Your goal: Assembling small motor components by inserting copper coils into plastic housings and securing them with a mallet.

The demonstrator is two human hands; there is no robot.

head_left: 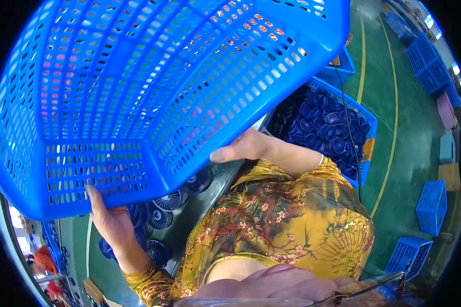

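A large blue plastic basket (95, 125) with slotted walls is tilted up in front of me, its hollow side facing me. On its near rim, toward the left, my left hand (112, 222) grips with the thumb inside and the fingers hidden behind the wall. Farther right along the same rim, my right hand (246, 146) holds it, thumb over the edge and fingers out of sight underneath. Nothing shows lying inside the basket. Below it, partly covered, several dark blue round ribbed parts (160, 219) lie on a metal-looking surface (217, 192).
To my right stands a blue crate (372, 148) heaped with dark blue round parts (333, 125); a dark cable (349, 128) hangs across it. More blue crates (431, 207) line the green floor (379, 61) at far right. Another person (45, 260) in red-orange is at far left.
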